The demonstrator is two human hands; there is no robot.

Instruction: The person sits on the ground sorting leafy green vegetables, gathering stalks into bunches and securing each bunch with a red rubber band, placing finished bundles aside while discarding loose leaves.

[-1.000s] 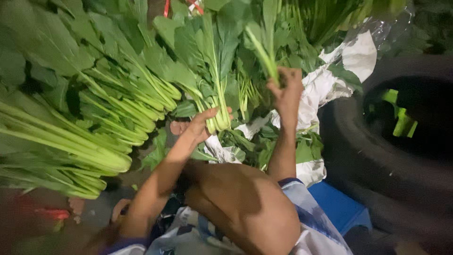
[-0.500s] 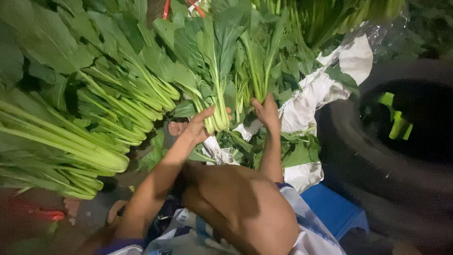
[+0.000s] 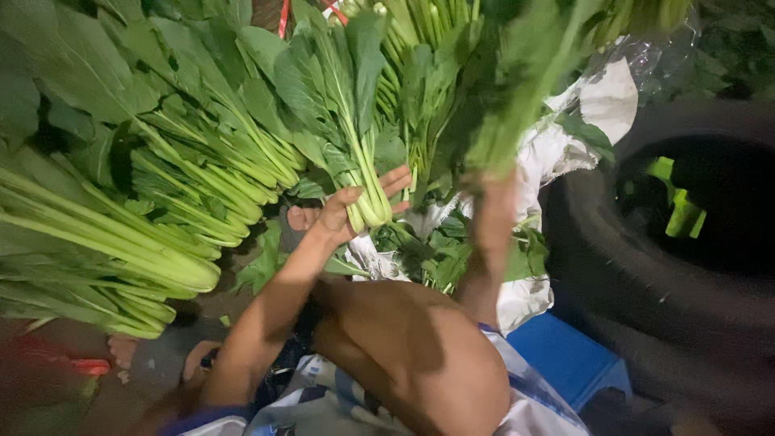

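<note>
Two bare hands work among leafy greens. The left hand (image 3: 351,211) is wrapped around the pale stem base of a bunch of greens (image 3: 343,105), thumb on the near side and fingers (image 3: 395,182) curled behind, so the bunch stands upright with its broad dark leaves fanning upward. The right hand (image 3: 494,202) is raised and blurred; it seems closed on the lower end of a second bunch of leaves (image 3: 517,89) that streaks up and to the right, but the blur keeps me from telling how firm that grasp is.

Between the two forearms lies a heap of loose dark leaves (image 3: 432,250) on crumpled white paper (image 3: 601,101), which runs up toward the right. The person's bare knee (image 3: 420,355) sits just below the hands.

To the left, several stacked bundles of long-stemmed greens (image 3: 121,242) lie on their sides, cut ends pointing right. More upright bunches (image 3: 420,32) fill the top of the view. On the right, a black tyre (image 3: 646,307) rests just beside a blue block (image 3: 565,355), with something bright green (image 3: 682,210) showing inside its opening.
</note>
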